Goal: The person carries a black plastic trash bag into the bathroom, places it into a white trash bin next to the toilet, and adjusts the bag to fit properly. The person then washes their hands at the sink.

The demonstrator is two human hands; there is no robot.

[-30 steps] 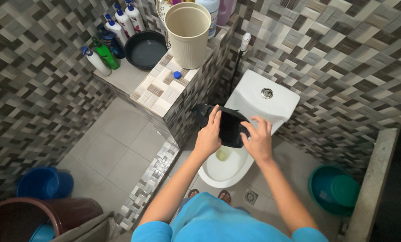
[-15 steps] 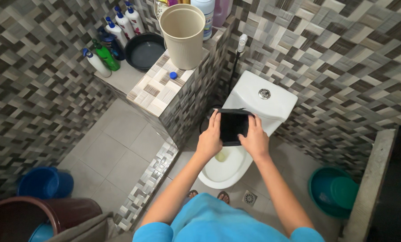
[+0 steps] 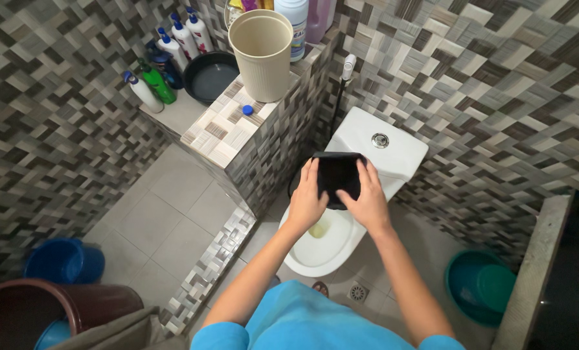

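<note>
While leaning over the white toilet [image 3: 341, 227], left hand [image 3: 307, 201] and right hand [image 3: 370, 204] are gripping a black container [image 3: 336, 174], fingers curled round its sides.

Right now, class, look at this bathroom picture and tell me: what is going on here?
A person in a blue shirt stands facing a white toilet and holds a black container over the open bowl with both hands, the left hand on one side and the right hand on the other. Beside the toilet, a tiled ledge carries a beige bin and several bottles. A teal basin sits on the floor to the right.
</note>
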